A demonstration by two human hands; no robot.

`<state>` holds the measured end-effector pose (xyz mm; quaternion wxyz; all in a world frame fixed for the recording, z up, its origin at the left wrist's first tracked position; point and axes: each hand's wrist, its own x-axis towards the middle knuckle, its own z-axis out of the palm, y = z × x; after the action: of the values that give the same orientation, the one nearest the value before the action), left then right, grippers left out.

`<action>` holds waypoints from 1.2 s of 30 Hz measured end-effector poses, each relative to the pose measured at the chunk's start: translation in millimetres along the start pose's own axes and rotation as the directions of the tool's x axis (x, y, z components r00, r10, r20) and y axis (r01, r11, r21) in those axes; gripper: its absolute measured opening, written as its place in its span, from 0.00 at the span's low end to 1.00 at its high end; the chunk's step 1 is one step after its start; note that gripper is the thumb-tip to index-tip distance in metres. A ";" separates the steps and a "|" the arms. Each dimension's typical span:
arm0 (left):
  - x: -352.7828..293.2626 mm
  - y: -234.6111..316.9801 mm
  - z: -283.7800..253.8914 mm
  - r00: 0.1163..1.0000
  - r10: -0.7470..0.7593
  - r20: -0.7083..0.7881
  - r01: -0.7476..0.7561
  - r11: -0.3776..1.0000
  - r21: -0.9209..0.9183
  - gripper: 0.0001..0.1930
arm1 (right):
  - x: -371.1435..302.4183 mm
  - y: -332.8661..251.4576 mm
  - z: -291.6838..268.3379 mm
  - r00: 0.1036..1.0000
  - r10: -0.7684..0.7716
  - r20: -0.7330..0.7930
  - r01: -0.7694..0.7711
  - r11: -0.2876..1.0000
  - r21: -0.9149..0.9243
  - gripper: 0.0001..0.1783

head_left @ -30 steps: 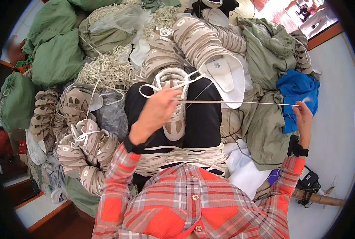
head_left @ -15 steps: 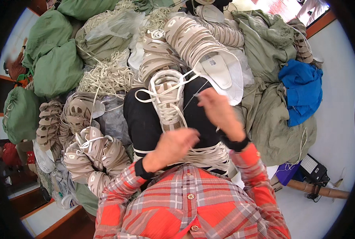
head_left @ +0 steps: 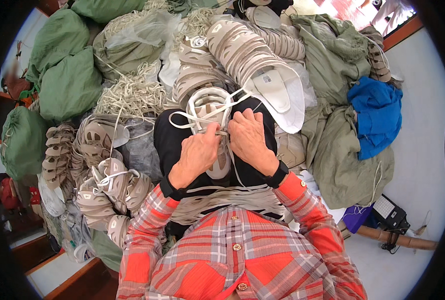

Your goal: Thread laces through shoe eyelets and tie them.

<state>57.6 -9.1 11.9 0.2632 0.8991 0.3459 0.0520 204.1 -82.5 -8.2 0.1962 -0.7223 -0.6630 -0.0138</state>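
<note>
A beige sneaker upper (head_left: pixel 218 172) lies across my black-trousered knees, its collar pointing away from me. White shoelace (head_left: pixel 180 120) runs through it and loops loosely over the opening. My left hand (head_left: pixel 197 154) is closed over the left side of the lacing, thumb and forefinger pinched on the lace. Against the right side, my right hand (head_left: pixel 252 142) has its fingers curled and also grips lace near the middle; its fingertips are partly hidden. Both hands nearly meet over the tongue and cover much of the eyelet rows.
A bundle of white laces (head_left: pixel 217 197) lies over my lap. Beyond my knees are a long stack of nested uppers (head_left: pixel 232 42) and a heap of laces (head_left: pixel 127 95). More uppers (head_left: pixel 116 182) sit left, near green sacks (head_left: pixel 70 85). A blue cloth (head_left: pixel 375 117) lies right.
Both hands were apart and blurred, nearer me and to the right. They have come together over the upper's lacing and closed on the lace.
</note>
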 end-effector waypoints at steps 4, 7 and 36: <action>10.1 -17.2 -0.7 0.994 0.043 0.101 -0.024 0.982 -0.188 0.12 | 4.5 -5.4 9.5 1.000 0.025 -0.002 -0.025 0.996 -0.089 0.08; 14.2 -30.5 -11.7 0.958 0.061 0.279 0.078 0.884 -0.461 0.16 | 4.9 -1.1 6.1 0.999 -0.036 0.025 0.036 0.999 -0.039 0.08; 35.7 -11.6 -43.9 0.944 0.167 0.284 -0.180 0.983 0.021 0.07 | -5.3 -7.9 -3.1 0.996 -0.078 0.030 0.080 0.994 -0.080 0.06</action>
<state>65.6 40.5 40.4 0.2828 0.9303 0.2255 -0.0613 196.6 -88.2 -4.7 0.1571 -0.7029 -0.6926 -0.0387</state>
